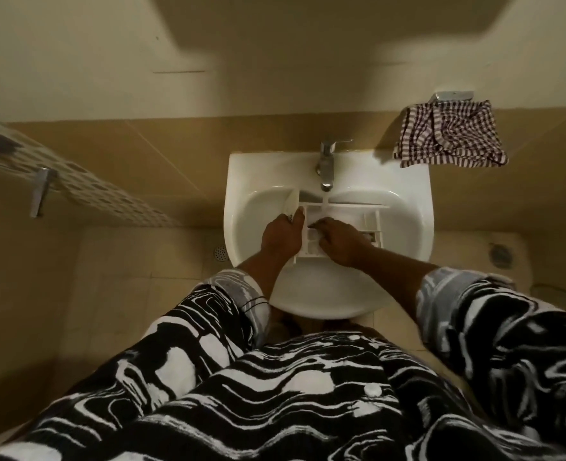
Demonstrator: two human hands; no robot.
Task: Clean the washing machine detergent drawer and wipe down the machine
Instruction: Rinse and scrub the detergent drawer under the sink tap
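As left hand (pixel 280 232) fingers clamp the white plastic detergent drawer (pixel 354 212) at its end, right hand (pixel 341 242) fingers reach inside, closure unclear; drawer mid-clean, machine wipe-down seemingly pending

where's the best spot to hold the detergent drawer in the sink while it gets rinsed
Take the detergent drawer by its curved front panel, coming from the left, as the left hand does. It lies crosswise in the sink, compartments up under the tap, so a grip on that end leaves them open to the right hand.
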